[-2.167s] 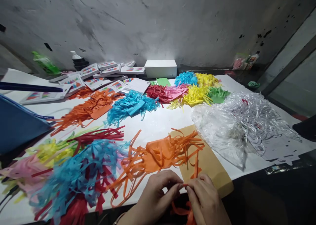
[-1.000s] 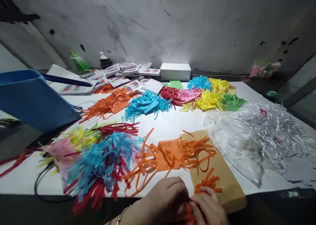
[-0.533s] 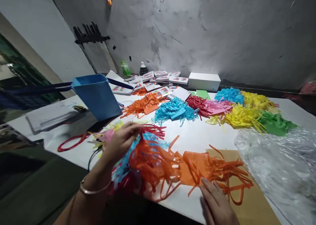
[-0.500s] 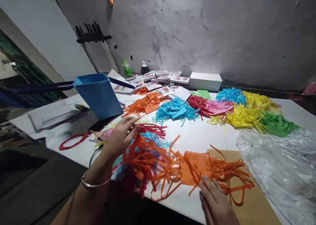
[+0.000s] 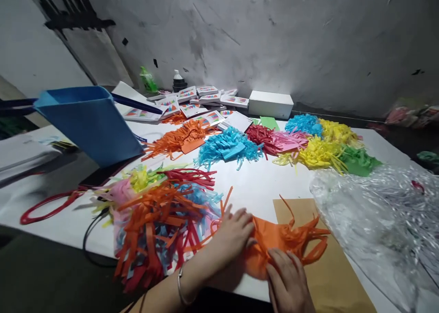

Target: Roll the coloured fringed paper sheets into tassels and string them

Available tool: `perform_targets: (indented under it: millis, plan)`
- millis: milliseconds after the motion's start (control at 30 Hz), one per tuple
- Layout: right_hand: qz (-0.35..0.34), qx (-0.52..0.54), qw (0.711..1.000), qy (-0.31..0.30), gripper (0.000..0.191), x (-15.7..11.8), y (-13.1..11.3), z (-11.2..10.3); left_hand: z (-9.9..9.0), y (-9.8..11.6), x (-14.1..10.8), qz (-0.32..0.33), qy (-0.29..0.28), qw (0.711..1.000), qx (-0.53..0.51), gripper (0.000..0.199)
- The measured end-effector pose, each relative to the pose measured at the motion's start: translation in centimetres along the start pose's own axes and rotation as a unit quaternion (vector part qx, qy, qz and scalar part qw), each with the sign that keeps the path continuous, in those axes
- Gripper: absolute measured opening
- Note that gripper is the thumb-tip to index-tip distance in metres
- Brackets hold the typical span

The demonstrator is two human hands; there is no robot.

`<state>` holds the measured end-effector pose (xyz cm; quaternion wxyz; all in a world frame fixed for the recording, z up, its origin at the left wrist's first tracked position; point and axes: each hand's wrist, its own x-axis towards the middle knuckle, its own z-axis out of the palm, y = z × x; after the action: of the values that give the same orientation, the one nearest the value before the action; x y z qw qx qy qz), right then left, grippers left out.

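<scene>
An orange fringed tissue piece (image 5: 274, 234) lies near the table's front edge, partly over a brown sheet (image 5: 338, 267). My left hand (image 5: 236, 233) rests on its left part, fingers bent and slightly apart; whether they grip it is unclear. My right hand (image 5: 290, 276) touches its lower edge with fingers close together, fingertips on the orange tissue. Left of my hands is a loose heap of fringed strips (image 5: 154, 226) in orange, red, blue, pink and yellow.
A blue container (image 5: 91, 125) stands at the left, near a red cord loop (image 5: 51, 207). Coloured fringe bundles (image 5: 228, 146) lie across the back, before small printed boxes and a white box (image 5: 270, 105). Clear plastic (image 5: 373, 221) covers the right side.
My left hand has moved from above the mixed heap onto the orange piece. The orange piece is more bunched together. The camera view has shifted to the right.
</scene>
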<state>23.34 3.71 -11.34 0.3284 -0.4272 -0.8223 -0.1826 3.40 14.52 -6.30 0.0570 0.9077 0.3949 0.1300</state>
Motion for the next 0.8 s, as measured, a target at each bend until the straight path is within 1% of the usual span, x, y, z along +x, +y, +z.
perform_targets:
  millis: [33, 100, 133, 167, 200, 233, 300, 333, 367, 400, 433, 500, 600, 667, 700, 733, 767, 800]
  plan:
    - [0.012, 0.006, 1.000, 0.000, 0.022, -0.3, -0.3, -0.1, 0.0, -1.1, 0.1, -0.051, 0.021, 0.998, 0.028, 0.016]
    - [0.042, 0.015, 0.999, -0.001, 0.022, -0.7, -0.8, -0.3, -0.4, -2.9, -0.1, -0.143, 0.064, 0.986, 0.065, 0.026]
    - [0.051, 0.019, 0.999, -0.001, 0.023, -0.8, -1.0, -0.3, -0.8, -3.2, -0.3, -0.167, 0.086, 0.980, 0.071, 0.032]
    - [0.058, 0.024, 0.998, 0.000, 0.025, -0.9, -1.1, -0.3, -1.0, -3.1, -0.6, -0.164, 0.102, 0.979, 0.068, 0.036]
    - [0.064, 0.028, 0.998, 0.001, 0.025, -0.9, -1.3, -0.3, -1.3, -2.7, -0.9, -0.130, 0.105, 0.985, 0.052, 0.040]
    - [0.069, 0.033, 0.997, 0.003, 0.026, -1.0, -1.3, -0.3, -1.3, -1.8, -1.1, -0.074, 0.095, 0.992, 0.026, 0.044]
    - [0.072, 0.042, 0.997, 0.005, 0.029, -1.0, -1.4, -0.4, -1.0, 0.4, -1.3, 0.043, 0.037, 0.998, -0.029, 0.049]
    - [0.071, 0.045, 0.996, 0.006, 0.029, -1.1, -1.4, -0.5, -0.7, 1.4, -1.2, 0.077, 0.004, 0.996, -0.047, 0.049]
    - [0.069, 0.047, 0.996, 0.005, 0.030, -1.2, -1.4, -0.5, -0.3, 2.1, -1.0, 0.084, -0.019, 0.995, -0.055, 0.047]
    - [0.066, 0.049, 0.997, 0.002, 0.030, -1.3, -1.3, -0.6, 0.0, 2.4, -0.7, 0.073, -0.028, 0.995, -0.055, 0.042]
    - [0.063, 0.049, 0.997, -0.002, 0.029, -1.4, -1.2, -0.7, 0.3, 2.3, -0.5, 0.052, -0.025, 0.997, -0.052, 0.038]
    - [0.052, 0.048, 0.997, -0.015, 0.027, -1.7, -1.1, -0.8, 0.2, 0.8, -0.1, 0.000, 0.003, 0.999, -0.042, 0.037]
    - [0.041, 0.046, 0.998, -0.021, 0.026, -2.0, -0.8, -0.7, -1.2, -2.8, -0.4, -0.100, 0.068, 0.992, -0.018, 0.040]
    - [0.049, 0.047, 0.998, -0.018, 0.025, -2.0, -0.7, -0.7, -2.5, -4.1, -1.2, -0.164, 0.133, 0.978, 0.003, 0.040]
    - [0.055, 0.049, 0.997, -0.015, 0.026, -1.9, -0.7, -0.6, -2.9, -4.1, -1.7, -0.168, 0.163, 0.972, 0.004, 0.041]
    - [0.058, 0.051, 0.997, -0.015, 0.026, -1.8, -0.7, -0.6, -3.1, -3.5, -2.1, -0.146, 0.182, 0.972, -0.003, 0.041]
    - [0.057, 0.053, 0.997, -0.017, 0.027, -1.6, -0.7, -0.6, -2.9, -2.6, -2.4, -0.100, 0.186, 0.977, -0.015, 0.041]
    - [0.056, 0.056, 0.997, -0.018, 0.027, -1.5, -0.8, -0.7, -2.5, -1.5, -2.6, -0.036, 0.171, 0.984, -0.029, 0.040]
